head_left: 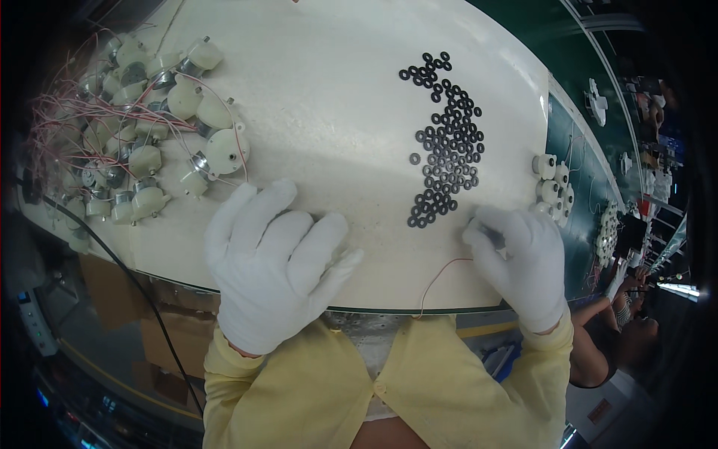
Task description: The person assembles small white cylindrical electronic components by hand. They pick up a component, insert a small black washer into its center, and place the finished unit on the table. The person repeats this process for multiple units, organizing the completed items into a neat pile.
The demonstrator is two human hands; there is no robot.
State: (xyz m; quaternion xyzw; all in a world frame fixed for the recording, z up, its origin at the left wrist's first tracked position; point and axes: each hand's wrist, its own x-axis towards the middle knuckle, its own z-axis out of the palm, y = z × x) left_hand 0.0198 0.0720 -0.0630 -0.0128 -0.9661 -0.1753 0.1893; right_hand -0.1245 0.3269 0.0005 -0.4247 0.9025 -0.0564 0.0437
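Thin red wire (437, 278), four o'clock, emerges from the curled white-gloved right hand (522, 253), grip indiscernible; white-gloved left hand (271, 271), eight o'clock, lies open. A low sweep could scatter small black rings (451, 156), one o'clock.

Whitish motors (144, 160) with silver bodies heap at left; small black rings (450, 156) lie clustered; a red wire (432, 280) curves.

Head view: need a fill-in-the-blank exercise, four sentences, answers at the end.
1. The left hand and right hand are both gloved in ____.
2. The small rings scattered on the table are coloured ____.
3. The larger heap of pale wired parts lies on the picture's ____ side.
4. The thin wire running toward the right hand is coloured ____.

Missing words: white; black; left; red.
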